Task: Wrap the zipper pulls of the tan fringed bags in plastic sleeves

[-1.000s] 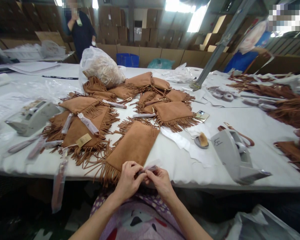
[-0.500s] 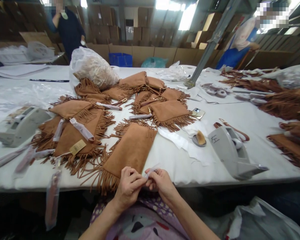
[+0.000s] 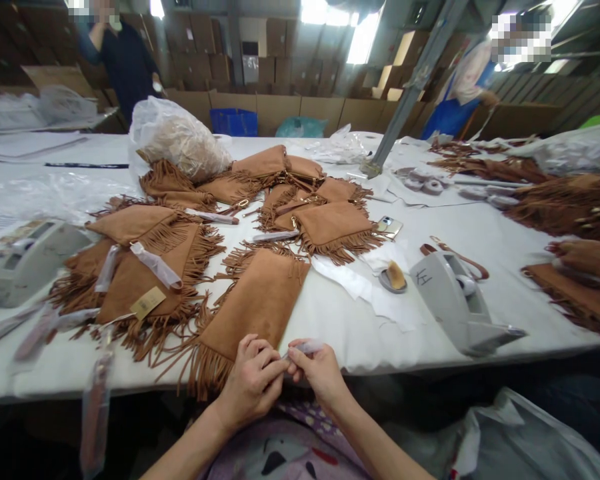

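Note:
A tan suede bag (image 3: 263, 297) with fringed edges lies flat at the table's front edge. My left hand (image 3: 253, 377) is closed at its near corner, thumb and fingers pressed together; what they pinch is hidden. Fingertip to fingertip with it, my right hand (image 3: 320, 373) pinches a small piece of thin translucent wrap (image 3: 310, 346), which sticks out above the fingers. Left of the bag is a pile of fringed bags (image 3: 145, 267) with wrapped straps and a tan paper tag (image 3: 148, 303). One wrapped strap (image 3: 95, 413) hangs over the table edge.
Grey tape dispensers (image 3: 455, 300) stand right and left. A phone (image 3: 389, 227), a round tin with a yellow sponge (image 3: 394, 276) and white paper (image 3: 350, 283) lie right of the bag. More bags are piled behind, near a metal post (image 3: 405, 100). Two people stand across the table.
The wrap in my right hand looks more bunched and points further right. Both hands stay together at the bag's corner. The view has shifted slightly.

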A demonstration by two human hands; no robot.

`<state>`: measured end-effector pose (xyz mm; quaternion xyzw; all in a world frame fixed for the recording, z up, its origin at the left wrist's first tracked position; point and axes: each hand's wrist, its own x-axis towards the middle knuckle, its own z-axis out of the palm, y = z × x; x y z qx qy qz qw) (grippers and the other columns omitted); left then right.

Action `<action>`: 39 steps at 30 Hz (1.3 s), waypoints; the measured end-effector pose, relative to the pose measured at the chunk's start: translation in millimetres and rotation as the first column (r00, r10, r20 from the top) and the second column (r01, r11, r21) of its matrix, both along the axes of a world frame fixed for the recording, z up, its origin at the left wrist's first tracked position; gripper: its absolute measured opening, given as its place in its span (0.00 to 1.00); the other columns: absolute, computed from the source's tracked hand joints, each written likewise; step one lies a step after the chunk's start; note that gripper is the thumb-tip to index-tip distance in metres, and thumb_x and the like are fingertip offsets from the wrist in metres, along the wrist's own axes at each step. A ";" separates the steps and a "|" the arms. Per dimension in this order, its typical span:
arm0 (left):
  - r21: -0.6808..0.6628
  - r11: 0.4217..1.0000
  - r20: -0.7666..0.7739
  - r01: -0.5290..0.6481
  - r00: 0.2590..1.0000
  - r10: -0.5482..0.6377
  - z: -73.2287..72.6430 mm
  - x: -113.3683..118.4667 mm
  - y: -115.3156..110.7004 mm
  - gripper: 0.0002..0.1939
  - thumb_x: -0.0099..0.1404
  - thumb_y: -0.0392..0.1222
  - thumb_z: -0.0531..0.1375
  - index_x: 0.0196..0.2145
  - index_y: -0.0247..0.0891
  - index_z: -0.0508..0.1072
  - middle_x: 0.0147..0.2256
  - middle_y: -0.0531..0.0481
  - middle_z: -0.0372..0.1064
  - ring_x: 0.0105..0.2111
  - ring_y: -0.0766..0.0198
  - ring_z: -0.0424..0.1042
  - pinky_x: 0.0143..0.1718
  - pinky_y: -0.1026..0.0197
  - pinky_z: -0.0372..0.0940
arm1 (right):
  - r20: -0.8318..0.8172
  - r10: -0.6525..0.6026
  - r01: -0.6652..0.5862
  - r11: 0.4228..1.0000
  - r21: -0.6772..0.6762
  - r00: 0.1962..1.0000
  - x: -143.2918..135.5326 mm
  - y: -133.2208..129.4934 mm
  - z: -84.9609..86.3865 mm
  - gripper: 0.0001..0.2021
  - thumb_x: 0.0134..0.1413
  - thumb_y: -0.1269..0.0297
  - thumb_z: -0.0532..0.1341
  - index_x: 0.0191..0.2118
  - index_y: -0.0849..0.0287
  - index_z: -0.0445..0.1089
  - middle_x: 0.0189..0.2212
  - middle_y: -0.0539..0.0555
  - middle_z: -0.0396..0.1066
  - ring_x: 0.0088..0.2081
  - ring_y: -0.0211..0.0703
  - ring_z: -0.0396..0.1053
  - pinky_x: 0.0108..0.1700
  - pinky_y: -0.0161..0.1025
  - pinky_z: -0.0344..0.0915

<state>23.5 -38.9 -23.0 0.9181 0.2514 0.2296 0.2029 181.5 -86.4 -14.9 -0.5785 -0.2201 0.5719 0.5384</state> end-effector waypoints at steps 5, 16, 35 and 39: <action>-0.255 0.921 0.074 -0.294 0.944 0.321 -0.4 7.5 -3.0 0.08 0.62 0.44 0.58 0.39 0.41 0.70 0.31 0.48 0.69 0.38 0.55 0.64 0.47 0.47 0.57 | 0.028 0.002 -0.003 0.998 0.067 1.000 2.1 4.0 1.5 0.16 0.38 0.57 0.69 0.32 0.62 0.70 0.15 0.47 0.70 0.16 0.34 0.65 0.21 0.31 0.62; -0.361 0.907 -0.053 -0.216 0.976 0.211 37.0 15.4 -5.0 0.11 0.67 0.41 0.48 0.34 0.44 0.69 0.39 0.48 0.63 0.33 0.62 0.69 0.37 0.61 0.63 | 0.094 0.101 -0.112 0.987 0.119 0.990 16.4 10.8 14.5 0.15 0.39 0.56 0.69 0.30 0.62 0.73 0.16 0.49 0.72 0.18 0.37 0.67 0.21 0.32 0.62; -0.810 0.584 0.109 -0.062 0.961 0.253 -4.3 20.0 -8.7 0.17 0.62 0.55 0.55 0.31 0.38 0.71 0.24 0.54 0.61 0.22 0.66 0.67 0.24 0.66 0.66 | 0.429 -0.407 0.359 0.913 0.192 0.806 146.9 -7.2 33.4 0.23 0.42 0.44 0.63 0.33 0.63 0.73 0.22 0.53 0.73 0.20 0.38 0.67 0.22 0.34 0.62; -0.845 0.532 0.101 -0.054 0.961 0.258 -17.2 18.4 -8.0 0.16 0.57 0.56 0.59 0.33 0.42 0.73 0.26 0.53 0.67 0.24 0.62 0.68 0.26 0.65 0.68 | 0.841 -0.529 0.658 0.673 0.336 0.111 264.7 -74.8 74.5 0.27 0.47 0.43 0.56 0.40 0.64 0.74 0.37 0.62 0.75 0.39 0.53 0.70 0.42 0.43 0.64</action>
